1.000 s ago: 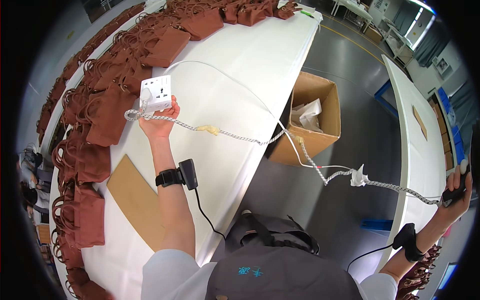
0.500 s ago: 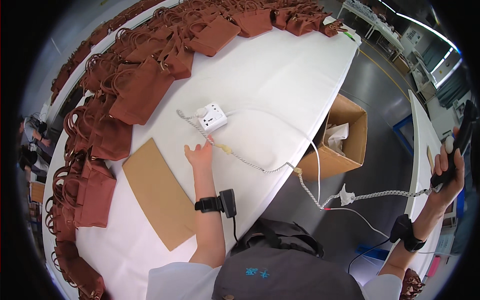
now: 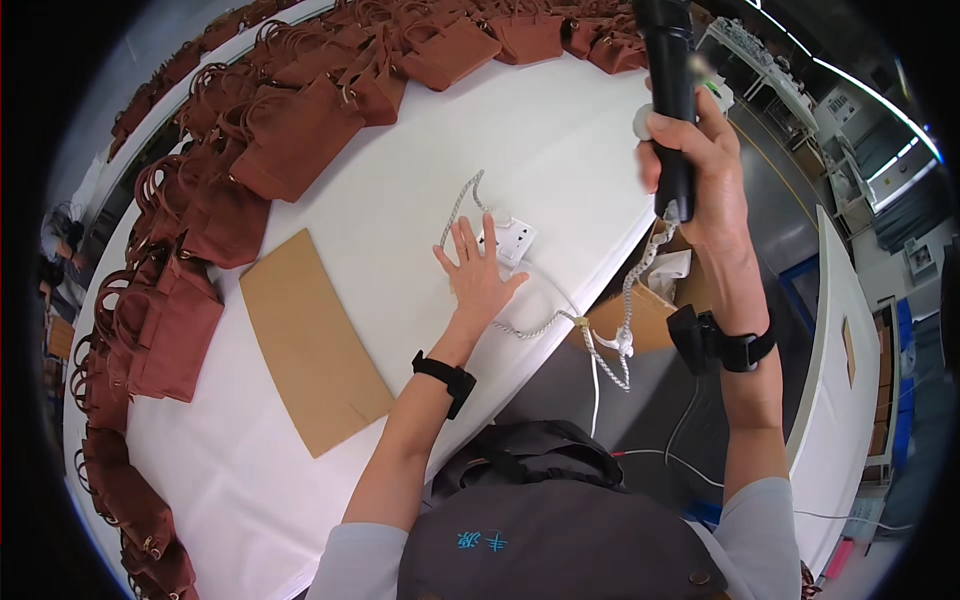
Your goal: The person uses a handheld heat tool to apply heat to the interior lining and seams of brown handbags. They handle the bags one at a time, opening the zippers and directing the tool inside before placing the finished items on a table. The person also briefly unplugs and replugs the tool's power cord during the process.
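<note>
My right hand (image 3: 715,165) is closed around a black tube-shaped hand tool (image 3: 676,95), raised over the table's right edge. From the tool's lower end hangs a grey-white braided cord (image 3: 627,300), which loops down beside the table and back onto it. My left hand (image 3: 478,275) is open, fingers spread, at the white power socket block (image 3: 515,240), partly covering it. Whether the palm touches the block or the cord cannot be made out. A flat brown cardboard sheet (image 3: 315,340) lies on the white table (image 3: 520,130) to the left of this hand.
Rows of reddish-brown handbags (image 3: 300,140) line the table's far and left sides. A cardboard box (image 3: 640,322) with white material inside stands by the right edge. Another white table (image 3: 835,370) is at the right. Cables hang between the tables.
My right hand has brought the black tool from the far right up and inward over the table edge. My left hand has moved right, onto the socket block, fingers spreading. The cord has shifted along.
</note>
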Motion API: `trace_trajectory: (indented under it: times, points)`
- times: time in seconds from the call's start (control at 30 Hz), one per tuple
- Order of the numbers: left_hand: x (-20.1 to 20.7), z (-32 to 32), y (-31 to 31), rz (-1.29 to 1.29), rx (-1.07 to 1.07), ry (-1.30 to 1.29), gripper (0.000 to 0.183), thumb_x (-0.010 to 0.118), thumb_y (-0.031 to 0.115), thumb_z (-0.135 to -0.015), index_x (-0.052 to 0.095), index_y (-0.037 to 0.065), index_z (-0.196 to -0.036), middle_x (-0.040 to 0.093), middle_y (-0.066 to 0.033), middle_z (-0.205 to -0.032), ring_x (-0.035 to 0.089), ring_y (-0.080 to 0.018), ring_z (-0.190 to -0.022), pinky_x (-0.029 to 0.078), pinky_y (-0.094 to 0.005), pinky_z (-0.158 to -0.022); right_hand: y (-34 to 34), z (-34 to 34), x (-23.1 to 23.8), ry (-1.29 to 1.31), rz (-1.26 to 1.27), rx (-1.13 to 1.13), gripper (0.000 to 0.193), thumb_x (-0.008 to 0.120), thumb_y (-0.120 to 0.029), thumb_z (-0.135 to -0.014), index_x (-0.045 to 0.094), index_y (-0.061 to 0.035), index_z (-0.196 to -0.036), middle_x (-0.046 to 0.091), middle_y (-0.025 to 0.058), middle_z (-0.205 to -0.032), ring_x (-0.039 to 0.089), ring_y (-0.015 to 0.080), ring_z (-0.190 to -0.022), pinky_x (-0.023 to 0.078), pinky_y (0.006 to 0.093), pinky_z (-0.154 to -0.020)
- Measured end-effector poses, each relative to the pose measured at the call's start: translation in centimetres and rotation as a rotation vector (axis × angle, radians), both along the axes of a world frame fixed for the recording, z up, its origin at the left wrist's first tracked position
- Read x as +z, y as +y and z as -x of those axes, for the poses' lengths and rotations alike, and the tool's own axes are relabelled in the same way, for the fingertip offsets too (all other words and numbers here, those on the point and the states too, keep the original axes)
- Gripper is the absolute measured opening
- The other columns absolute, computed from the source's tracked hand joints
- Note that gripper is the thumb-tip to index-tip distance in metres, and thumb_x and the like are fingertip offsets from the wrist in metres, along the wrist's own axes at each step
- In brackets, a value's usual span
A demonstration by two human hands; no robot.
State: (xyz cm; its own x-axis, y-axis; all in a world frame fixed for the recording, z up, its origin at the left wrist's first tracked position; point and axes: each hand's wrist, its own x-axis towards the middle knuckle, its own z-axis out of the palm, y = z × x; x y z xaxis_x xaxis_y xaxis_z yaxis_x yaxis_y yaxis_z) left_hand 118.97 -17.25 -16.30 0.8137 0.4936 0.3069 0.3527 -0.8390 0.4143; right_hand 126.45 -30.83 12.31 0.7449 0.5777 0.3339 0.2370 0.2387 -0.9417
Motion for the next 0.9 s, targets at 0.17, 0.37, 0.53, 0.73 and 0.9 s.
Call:
trace_trajectory:
  times: [0.17, 0.37, 0.53, 0.73, 0.9]
  points:
    - [-0.5, -1.7, -1.0, 0.06, 0.06, 0.104, 0.113, 0.076, 0.043, -0.064, 0.007, 0.008, -0.147, 0.038, -0.0243, -0.131, 0.033, -0.0382, -0.125, 0.014, -0.0604, -0.103, -3.1, 0.2, -0.2, -0.013, -0.014, -0.033, 0.029, 0.065, -0.009, -0.076, 0.046, -0.0012, -0.097, 0.052, 0.0063, -0.061, 0.05, 0.0115, -0.047, 0.041, 0.0248, -0.044]
    - [-2.6, -4.7, 4.8, -0.006, 0.188, 0.034, 0.11, 0.075, 0.04, -0.064, 0.009, 0.006, -0.146, 0.053, -0.0203, -0.113, 0.053, -0.0338, -0.103, 0.024, -0.053, -0.1, -8.4, 0.4, -1.8, 0.03, 0.079, -0.122, 0.035, 0.065, -0.007, -0.076, 0.043, -0.0002, -0.102, 0.053, 0.0059, -0.06, 0.05, 0.0108, -0.046, 0.042, 0.0251, -0.044]
    - [-3.6, -7.3, 15.7, -0.111, 0.552, 0.225, 0.112, 0.071, 0.057, -0.063, 0.014, 0.005, -0.144, 0.059, -0.024, -0.104, 0.06, -0.036, -0.095, 0.047, -0.0474, -0.078, -12.5, 2.6, -7.8, 0.181, -0.015, -0.244, 0.041, 0.063, -0.007, -0.079, 0.036, -0.0031, -0.111, 0.049, 0.0039, -0.068, 0.05, 0.01, -0.048, 0.042, 0.0249, -0.044]
    - [-9.4, -6.9, 23.4, -0.078, 0.498, 0.284, 0.11, 0.06, 0.072, -0.067, 0.011, 0.014, -0.147, 0.046, -0.0263, -0.127, 0.051, -0.0415, -0.112, 0.042, -0.0562, -0.088, -13.8, 5.9, -15.4, 0.457, -0.029, -0.299, 0.048, 0.06, -0.006, -0.079, 0.034, -0.0051, -0.119, 0.048, 0.0071, -0.069, 0.049, 0.0117, -0.048, 0.041, 0.0284, -0.044]
    - [-6.8, -7.5, 22.3, -0.345, 0.527, 0.293, 0.105, 0.058, 0.067, -0.071, 0.018, 0.003, -0.144, 0.044, -0.0306, -0.122, 0.048, -0.043, -0.105, 0.04, -0.0535, -0.086, -14.2, 5.5, -16.1, 0.422, -0.025, -0.302, 0.052, 0.055, -0.005, -0.074, 0.031, -0.0034, -0.12, 0.047, 0.0087, -0.067, 0.048, 0.0173, -0.045, 0.041, 0.0317, -0.043]
